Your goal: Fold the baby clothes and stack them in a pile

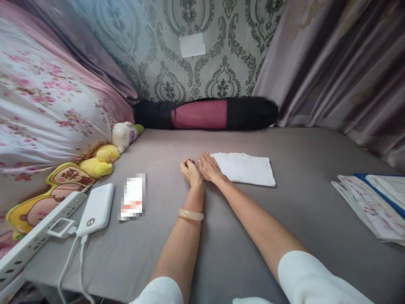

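A folded white cloth (248, 170) lies flat on the grey sheet in front of me, its kind not clear from its folds. My right hand (210, 167) rests at the cloth's left end, palm down with fingers stretched out. Close against it on the left is my left hand (191, 172), turned on its side with the fingers curled in. Whatever those fingers hold, if anything, is hidden. A pale bangle (191, 215) circles my left wrist.
Left: a white power bank (96, 209) with cables, a power strip (41, 240), a blurred card-like item (133, 196) and plush toys (101, 160). Right: folded fabrics (376, 207). A long black and pink bag (202, 114) lies along the wall between curtains (332, 63).
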### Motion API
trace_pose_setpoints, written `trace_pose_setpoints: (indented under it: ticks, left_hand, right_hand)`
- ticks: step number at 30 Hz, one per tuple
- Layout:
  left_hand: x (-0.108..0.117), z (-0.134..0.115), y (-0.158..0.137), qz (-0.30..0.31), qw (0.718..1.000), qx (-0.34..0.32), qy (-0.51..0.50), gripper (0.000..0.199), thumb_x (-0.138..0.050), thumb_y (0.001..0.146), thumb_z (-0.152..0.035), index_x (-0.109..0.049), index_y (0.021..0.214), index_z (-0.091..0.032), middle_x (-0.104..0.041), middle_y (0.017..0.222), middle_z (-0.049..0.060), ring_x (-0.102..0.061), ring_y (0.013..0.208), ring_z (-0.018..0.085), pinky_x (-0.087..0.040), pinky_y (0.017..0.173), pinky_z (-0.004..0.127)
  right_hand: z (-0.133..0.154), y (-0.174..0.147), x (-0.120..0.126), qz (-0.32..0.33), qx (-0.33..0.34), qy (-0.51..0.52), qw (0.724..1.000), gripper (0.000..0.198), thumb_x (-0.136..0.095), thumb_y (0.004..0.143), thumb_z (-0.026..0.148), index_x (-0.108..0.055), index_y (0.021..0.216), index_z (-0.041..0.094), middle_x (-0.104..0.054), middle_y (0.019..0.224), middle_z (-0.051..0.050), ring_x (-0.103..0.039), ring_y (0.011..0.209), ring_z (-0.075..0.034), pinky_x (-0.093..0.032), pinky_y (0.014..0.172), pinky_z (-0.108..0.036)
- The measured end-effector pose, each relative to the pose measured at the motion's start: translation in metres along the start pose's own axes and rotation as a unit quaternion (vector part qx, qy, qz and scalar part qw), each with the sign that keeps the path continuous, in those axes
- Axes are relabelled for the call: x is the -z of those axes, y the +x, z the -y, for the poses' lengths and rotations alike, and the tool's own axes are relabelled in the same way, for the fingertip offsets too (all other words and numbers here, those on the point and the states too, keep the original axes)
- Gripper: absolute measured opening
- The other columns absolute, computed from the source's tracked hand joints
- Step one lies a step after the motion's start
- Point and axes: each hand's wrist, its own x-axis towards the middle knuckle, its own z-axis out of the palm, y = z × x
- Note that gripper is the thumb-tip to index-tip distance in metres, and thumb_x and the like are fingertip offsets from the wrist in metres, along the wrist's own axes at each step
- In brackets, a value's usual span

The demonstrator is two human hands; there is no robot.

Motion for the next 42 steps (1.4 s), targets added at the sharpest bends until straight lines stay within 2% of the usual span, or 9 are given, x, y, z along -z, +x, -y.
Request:
trace_pose_setpoints:
  ticks: [4, 7, 11, 17, 23, 26, 30, 36, 42]
  left_hand:
    - [-0.002, -0.004, -0.015, 0.102, 0.987, -0.116, 0.047, 0.017, -0.042, 0.086, -0.02, -0.054, 0.098, -0.019, -0.064, 0.096, 0.008, -0.064, 0.092, 0.016, -0.05, 0.087, 0.031]
    - [-0.005, -0.004, -0.029, 0.213, 0.955, -0.186, 0.087, 0.032, -0.043, 0.084, -0.013, -0.053, 0.114, -0.019, -0.066, 0.107, 0.011, -0.063, 0.104, 0.019, -0.047, 0.096, 0.036]
    - [-0.007, 0.004, -0.038, 0.295, 0.923, -0.192, 0.158, 0.04, -0.05, 0.081, -0.012, -0.053, 0.121, -0.018, -0.067, 0.113, 0.014, -0.063, 0.108, 0.025, -0.044, 0.101, 0.044]
    - [-0.006, 0.011, -0.032, 0.325, 0.905, -0.194, 0.193, 0.043, -0.052, 0.08, -0.011, -0.054, 0.122, -0.019, -0.066, 0.116, 0.014, -0.063, 0.107, 0.026, -0.044, 0.101, 0.045]
    - [-0.006, 0.009, -0.035, 0.312, 0.895, -0.226, 0.224, 0.04, -0.048, 0.086, -0.015, -0.05, 0.125, -0.018, -0.067, 0.113, 0.016, -0.064, 0.105, 0.027, -0.046, 0.098, 0.045]
    - [-0.004, 0.009, -0.039, 0.345, 0.865, -0.274, 0.24, 0.039, -0.053, 0.084, -0.016, -0.054, 0.123, -0.018, -0.066, 0.115, 0.016, -0.063, 0.109, 0.028, -0.044, 0.101, 0.046]
    - [-0.003, 0.012, -0.044, 0.39, 0.828, -0.321, 0.243, 0.033, -0.059, 0.08, -0.018, -0.061, 0.112, -0.02, -0.067, 0.116, 0.014, -0.057, 0.119, 0.028, -0.036, 0.11, 0.045]
    - [-0.002, 0.016, -0.047, 0.382, 0.755, -0.385, 0.369, 0.031, -0.049, 0.089, -0.023, -0.061, 0.117, -0.019, -0.06, 0.131, 0.018, -0.05, 0.129, 0.034, -0.032, 0.109, 0.055]
    - [0.0, 0.003, -0.054, 0.383, 0.672, -0.402, 0.49, 0.04, -0.042, 0.096, -0.032, -0.055, 0.132, -0.022, -0.052, 0.142, 0.013, -0.044, 0.135, 0.03, -0.031, 0.112, 0.05]
  right_hand:
    - [-0.015, -0.014, 0.013, -0.044, 0.015, -0.045, 0.998, 0.055, -0.023, 0.099, 0.029, -0.034, 0.148, 0.006, -0.029, 0.157, -0.013, -0.019, 0.146, -0.023, -0.011, 0.119, -0.04]
    - [-0.03, -0.025, 0.02, -0.019, 0.019, -0.097, 0.995, 0.056, -0.028, 0.097, 0.025, -0.033, 0.148, 0.004, -0.029, 0.156, -0.015, -0.018, 0.146, -0.026, -0.008, 0.119, -0.044]
    - [-0.043, -0.03, 0.018, 0.019, 0.02, -0.124, 0.992, 0.06, -0.038, 0.092, 0.024, -0.032, 0.149, 0.006, -0.026, 0.157, -0.015, -0.018, 0.146, -0.027, -0.01, 0.118, -0.045]
    - [-0.047, -0.028, 0.012, 0.008, 0.022, -0.102, 0.995, 0.059, -0.041, 0.09, 0.023, -0.037, 0.147, 0.008, -0.028, 0.157, -0.014, -0.018, 0.146, -0.026, -0.013, 0.118, -0.045]
    - [-0.058, -0.035, 0.031, -0.025, 0.005, -0.038, 0.999, 0.053, -0.029, 0.095, 0.017, -0.038, 0.146, 0.008, -0.035, 0.154, -0.011, -0.025, 0.144, -0.02, -0.019, 0.117, -0.036]
    - [-0.068, -0.043, 0.039, -0.071, -0.029, -0.053, 0.996, 0.052, -0.032, 0.096, 0.021, -0.039, 0.146, 0.008, -0.036, 0.153, -0.012, -0.024, 0.144, -0.024, -0.013, 0.118, -0.043]
    - [-0.078, -0.05, 0.035, -0.075, -0.06, -0.061, 0.993, 0.05, -0.03, 0.098, 0.026, -0.044, 0.143, 0.009, -0.039, 0.152, -0.011, -0.027, 0.143, -0.025, -0.012, 0.118, -0.045]
    - [-0.083, -0.048, 0.021, -0.096, -0.064, -0.055, 0.992, 0.048, -0.029, 0.098, 0.026, -0.048, 0.14, 0.011, -0.041, 0.151, -0.009, -0.031, 0.141, -0.023, -0.013, 0.118, -0.043]
    - [-0.091, -0.048, 0.03, -0.081, -0.069, 0.0, 0.994, 0.05, -0.024, 0.099, 0.025, -0.042, 0.144, 0.011, -0.039, 0.152, -0.009, -0.03, 0.142, -0.019, -0.016, 0.118, -0.039]
